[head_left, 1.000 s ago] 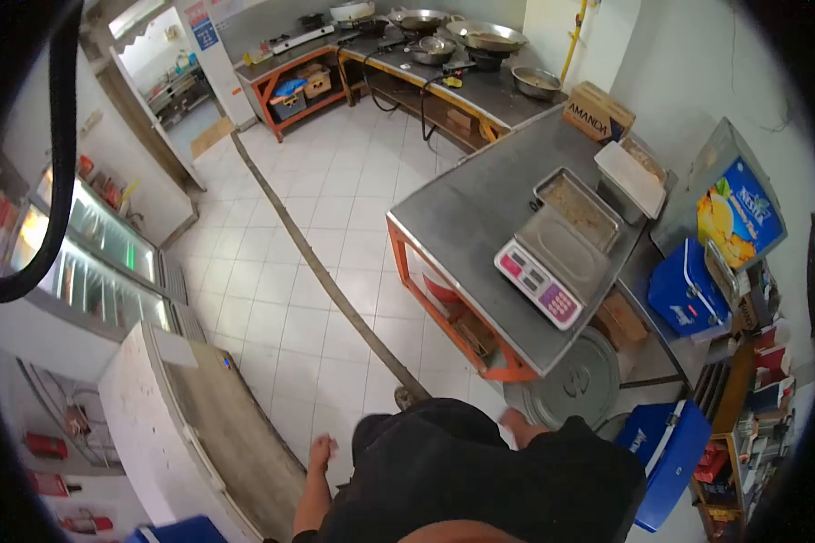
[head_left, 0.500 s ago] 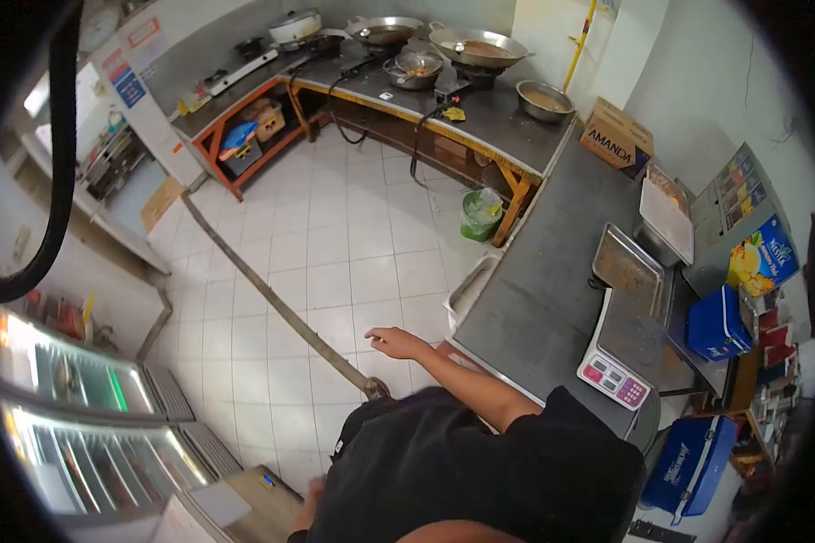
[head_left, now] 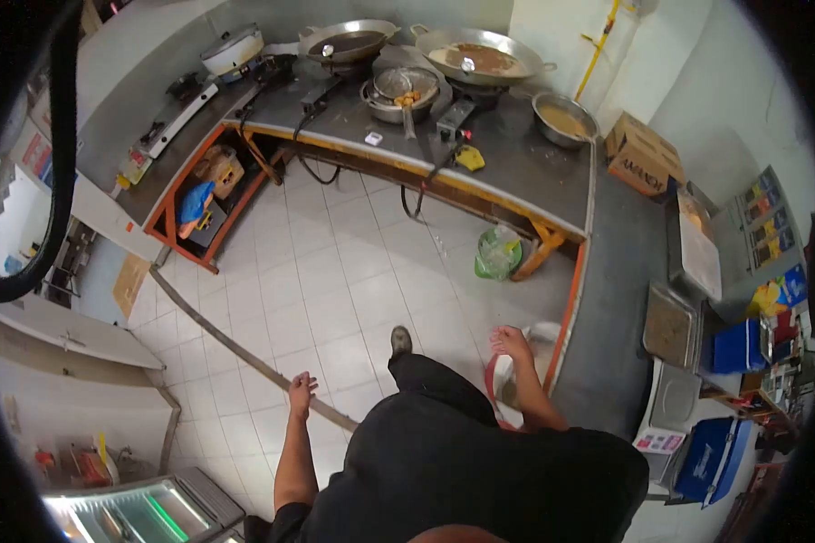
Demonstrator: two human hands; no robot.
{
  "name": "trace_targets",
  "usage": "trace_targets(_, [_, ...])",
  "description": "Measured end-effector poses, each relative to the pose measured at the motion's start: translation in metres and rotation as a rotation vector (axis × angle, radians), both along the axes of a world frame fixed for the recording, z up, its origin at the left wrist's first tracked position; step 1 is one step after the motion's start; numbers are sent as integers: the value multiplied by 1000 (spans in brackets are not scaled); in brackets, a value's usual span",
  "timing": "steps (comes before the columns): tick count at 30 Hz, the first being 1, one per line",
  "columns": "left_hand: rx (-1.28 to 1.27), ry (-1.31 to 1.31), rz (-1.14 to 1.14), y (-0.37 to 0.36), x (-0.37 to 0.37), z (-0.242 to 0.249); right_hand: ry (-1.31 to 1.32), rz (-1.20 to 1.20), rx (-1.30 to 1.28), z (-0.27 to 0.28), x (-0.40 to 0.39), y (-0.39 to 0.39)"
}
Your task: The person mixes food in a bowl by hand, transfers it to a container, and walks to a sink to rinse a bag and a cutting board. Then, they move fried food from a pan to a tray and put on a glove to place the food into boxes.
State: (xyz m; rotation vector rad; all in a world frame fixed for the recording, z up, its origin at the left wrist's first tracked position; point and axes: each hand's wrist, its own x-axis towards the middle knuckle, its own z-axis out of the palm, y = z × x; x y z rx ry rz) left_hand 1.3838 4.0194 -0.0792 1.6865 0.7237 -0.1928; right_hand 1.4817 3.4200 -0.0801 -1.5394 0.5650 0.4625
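My left hand (head_left: 302, 393) hangs over the floor on the left, holding nothing, its fingers loosely apart. On the other side, my right hand (head_left: 511, 343) is empty too, fingers spread, above or beside a whitish tub (head_left: 543, 333) at the side of the right counter (head_left: 598, 353). A curved red edge (head_left: 493, 380) shows just under the right wrist. One shoe (head_left: 401, 340) is stepping forward on the white tiles. Ahead on the back counter, a strainer with fried pieces (head_left: 392, 82) rests on a metal bowl (head_left: 382, 112).
Two large woks (head_left: 312, 45) (head_left: 426, 41) and a metal basin (head_left: 590, 128) stand on the back counter. A green bin (head_left: 491, 270) sits below. On the right are a carton (head_left: 643, 163), a tray (head_left: 695, 335) and a scale (head_left: 675, 398). A raised strip (head_left: 235, 341) crosses the floor.
The view has moved forward and turned, bringing the back counter nearer. My left hand has come up into clear view. The scale and freezers have slid toward the lower edge.
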Motion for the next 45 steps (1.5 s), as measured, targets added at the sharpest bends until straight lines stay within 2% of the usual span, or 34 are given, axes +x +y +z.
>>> trace_targets(2, [-194,144,56,-10,48,12,-69,66,47,-12,79,16])
trace_targets(3, [-230,179,0,-7,74,8,-110,17,53,-4,120,32])
trace_targets(6, [-138,188,-150,2,172,17,-146,-91,170,78,248,101])
trace_targets(10, [-110,28,-244,19,345,51,-240,-233,578,144,405,161])
trace_targets(12, [-113,-19,-315,15,444,83,-191,-242,561,171,474,184])
trace_targets(14, [-185,-78,-413,4,541,104,-139,-263,545,181,519,194])
trace_targets(16, [-303,-87,-493,-8,639,116,16,-118,472,187,560,204])
trace_targets(18, [-445,-46,-528,-23,724,123,-33,-276,529,196,568,233])
trace_targets(20, [-533,-3,-543,-39,799,129,-112,-134,323,193,575,252])
trace_targets(21, [-632,60,-567,-46,829,133,-97,-150,310,197,577,260])
trace_targets(22, [-726,133,-591,-53,846,137,-111,-154,341,204,573,268])
trace_targets(23, [-705,185,-620,-61,860,156,-131,-158,371,212,574,276])
trace_targets(24, [-714,206,-628,-59,878,153,-116,-176,364,224,581,290])
trace_targets(26, [-606,183,-887,-61,895,149,-102,-304,359,249,582,313])
trace_targets(27, [-539,150,-852,-66,894,167,-83,-339,353,251,582,322])
trace_targets(30, [-552,95,-889,-48,900,190,-33,-382,282,285,575,351])
trace_targets(34, [-567,128,-901,-18,908,241,-23,-423,300,291,598,368])
trace_targets(35, [-529,115,-909,-15,909,249,-116,-444,324,282,610,371])
trace_targets(38, [-481,58,-941,-5,922,257,-44,-423,298,301,601,378])
trace_targets(39, [-438,51,-935,-3,927,262,11,-364,204,305,593,376])
trace_targets(43, [-362,-85,-967,0,938,259,55,-346,218,294,601,378])
trace_targets(45, [-381,-73,-938,-1,941,257,11,-374,274,300,604,378])
